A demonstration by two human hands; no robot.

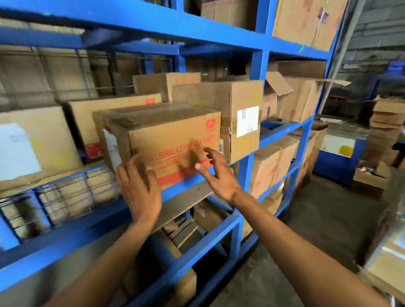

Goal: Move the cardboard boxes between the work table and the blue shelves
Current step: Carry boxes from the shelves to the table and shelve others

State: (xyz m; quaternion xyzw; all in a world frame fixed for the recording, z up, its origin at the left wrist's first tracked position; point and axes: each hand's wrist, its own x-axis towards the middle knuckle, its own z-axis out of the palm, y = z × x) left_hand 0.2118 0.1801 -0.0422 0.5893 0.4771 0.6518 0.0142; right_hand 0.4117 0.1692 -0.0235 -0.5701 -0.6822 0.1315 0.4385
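A cardboard box printed "LUBRICATION CLEANER" (170,138) sits at the front edge of the middle level of the blue shelves (255,63), its near corner jutting slightly over the edge. My left hand (140,185) lies with straight fingers against the box's lower left corner. Just in front of the printed face, my right hand (215,172) hovers with its fingers spread and holds nothing. Whether it touches the box I cannot tell.
More cardboard boxes (239,118) crowd the same level behind and to both sides, and others fill the levels above and below. A wire grid panel (57,201) fronts the shelf at the left. Stacked flat cartons (388,123) and a blue bin (336,158) stand at the right across the concrete floor.
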